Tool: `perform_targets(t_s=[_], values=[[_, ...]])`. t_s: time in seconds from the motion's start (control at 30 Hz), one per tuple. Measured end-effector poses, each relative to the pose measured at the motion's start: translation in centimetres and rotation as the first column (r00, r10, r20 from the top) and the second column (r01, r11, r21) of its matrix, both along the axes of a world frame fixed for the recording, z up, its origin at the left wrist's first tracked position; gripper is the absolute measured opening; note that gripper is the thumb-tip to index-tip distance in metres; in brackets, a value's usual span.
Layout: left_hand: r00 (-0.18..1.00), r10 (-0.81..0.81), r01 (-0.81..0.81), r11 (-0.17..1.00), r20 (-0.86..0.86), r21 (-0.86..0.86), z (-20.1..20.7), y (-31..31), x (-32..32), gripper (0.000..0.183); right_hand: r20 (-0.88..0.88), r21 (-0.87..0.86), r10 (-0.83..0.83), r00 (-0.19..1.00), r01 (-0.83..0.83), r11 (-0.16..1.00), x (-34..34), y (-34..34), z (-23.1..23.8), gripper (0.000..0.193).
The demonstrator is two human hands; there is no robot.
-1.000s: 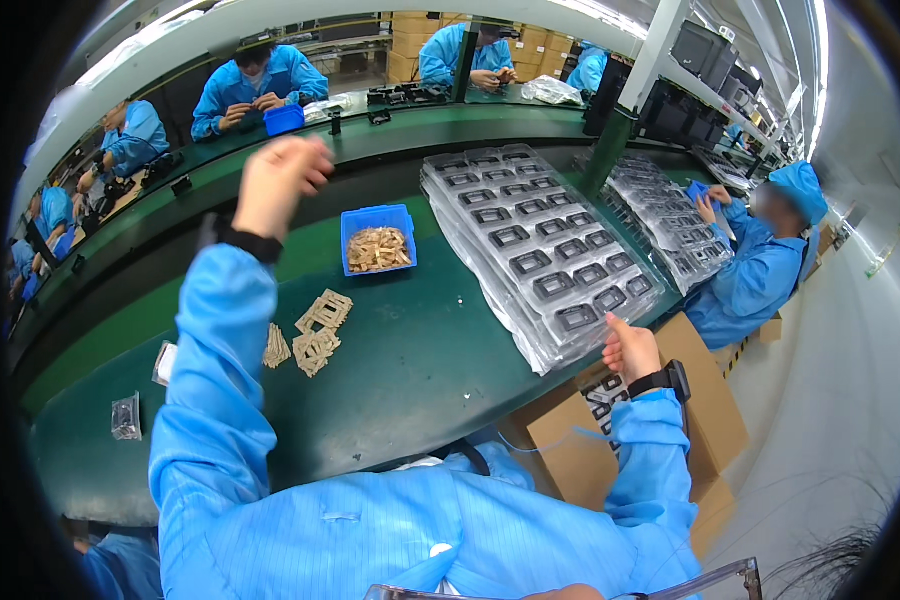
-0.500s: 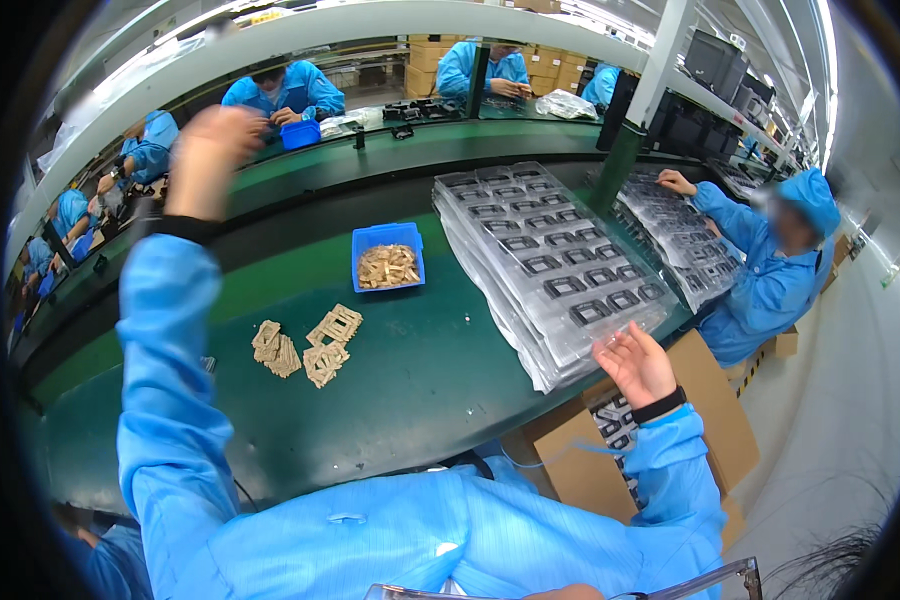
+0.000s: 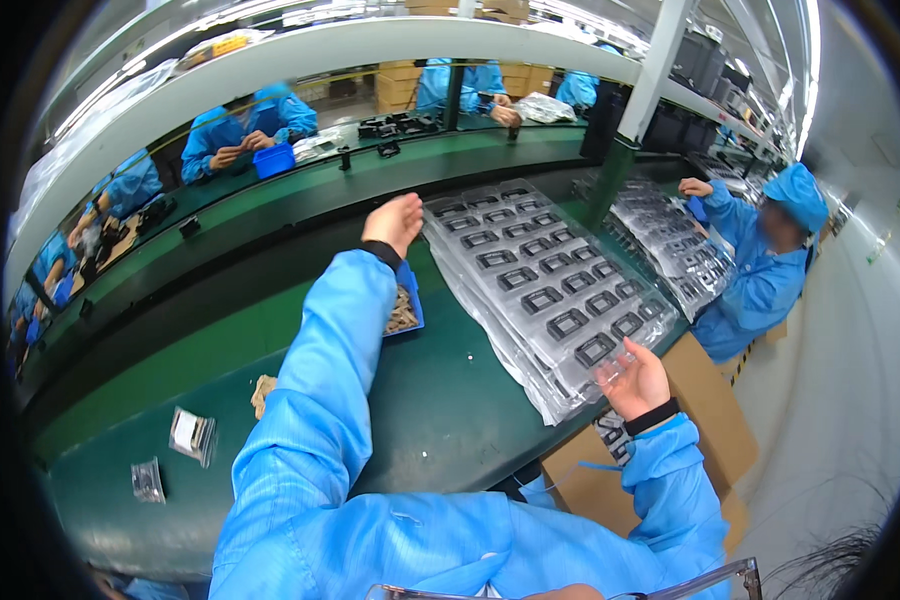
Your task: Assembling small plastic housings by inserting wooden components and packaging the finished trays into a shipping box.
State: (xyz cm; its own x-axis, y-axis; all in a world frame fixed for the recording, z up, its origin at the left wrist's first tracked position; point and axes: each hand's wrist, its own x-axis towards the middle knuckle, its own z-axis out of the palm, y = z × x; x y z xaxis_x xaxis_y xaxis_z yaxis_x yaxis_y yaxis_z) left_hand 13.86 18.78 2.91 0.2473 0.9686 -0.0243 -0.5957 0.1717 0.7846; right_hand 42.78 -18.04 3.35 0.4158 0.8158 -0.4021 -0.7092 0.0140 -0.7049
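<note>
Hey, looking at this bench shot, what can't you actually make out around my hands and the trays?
All in the head view:
- Blue plastic bin: mostly hidden by the left sleeve; its tan contents barely show.
- Left hand: seen from behind, so its grip is unclear.
- Right hand: palm hidden; it touches the clear plastic tray stack.
- Brown cardboard box: contents covered by the right arm.

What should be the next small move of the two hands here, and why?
Probably the left hand should come down onto the far corner of the clear tray stack. It hovers just beside that edge, touching nothing, while the right hand already grips the near corner. One hand alone would likely bend such thin trays.
</note>
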Motion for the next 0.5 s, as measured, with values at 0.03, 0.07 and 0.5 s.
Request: perform_targets(t_s=[0.03, 0.07, 0.5], values=[[0.991, -0.086, 0.096, 0.99, 0.101, -0.101, 0.9, 1.1, -0.4, 0.026, -0.03, -0.071, -0.071, 0.997, 0.069, 0.995, -0.4, 0.3, 0.2, 0.033], [0.99, -0.109, 0.116, 0.99, 0.095, -0.078, 1.4, 1.6, -0.2, 0.028, -0.031, -0.068, -0.1, 0.995, 0.098, 0.993, -0.5, 0.4, 0.3, 0.033], [0.944, -0.179, 0.121, 0.969, -0.279, -0.215, -2.3, 5.6, 3.9, 0.067, -0.098, 0.18, -0.062, 0.993, 0.079, 0.981, -1.0, 0.2, -1.8, 0.029]])
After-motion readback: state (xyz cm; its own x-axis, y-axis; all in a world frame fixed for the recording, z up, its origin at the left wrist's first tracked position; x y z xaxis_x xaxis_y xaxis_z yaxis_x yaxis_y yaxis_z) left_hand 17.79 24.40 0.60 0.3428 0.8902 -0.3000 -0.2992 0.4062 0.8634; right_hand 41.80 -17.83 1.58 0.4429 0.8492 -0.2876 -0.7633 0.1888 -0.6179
